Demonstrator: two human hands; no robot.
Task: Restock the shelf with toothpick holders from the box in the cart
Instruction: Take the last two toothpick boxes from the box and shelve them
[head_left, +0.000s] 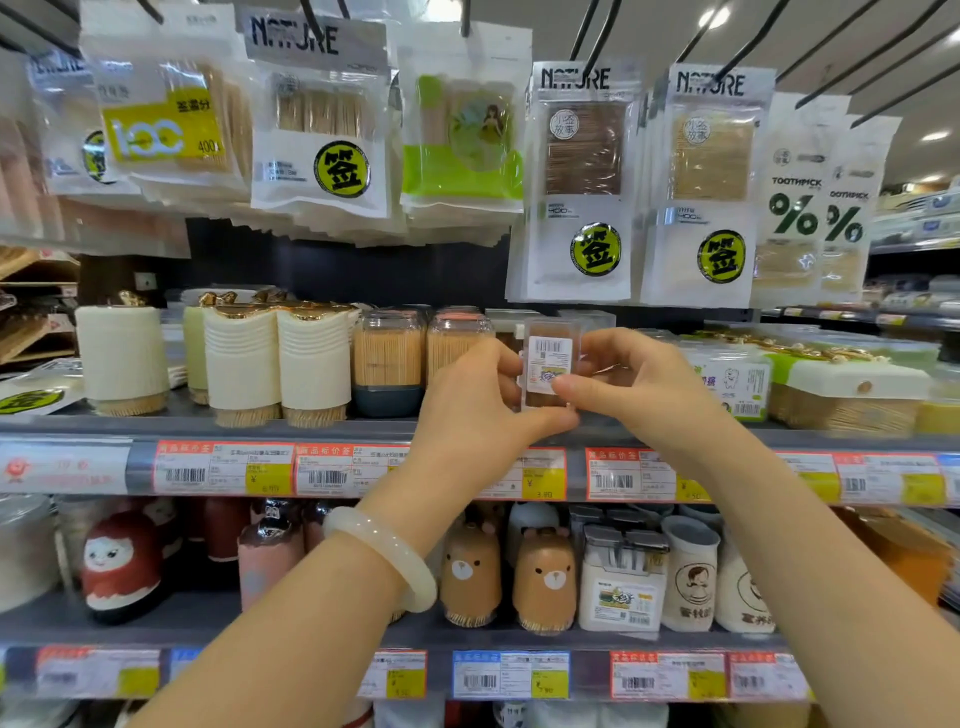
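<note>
Facing "NATURE" packs (581, 176), barcode-labelled holder (548, 364)

Brightness: bright, even store light.
Source: round ceiling lamps (714, 18) at upper right.
Glare: white sheen on the hanging toothpick packets (319, 119) and on the price labels (223, 467).
Shadows: dark recess behind the packets; soft shade under the shelf edge (208, 428).
Blur: left and right margins smeared; centre sharper.
Distortion: wide-angle bowing toward the edges.
</note>
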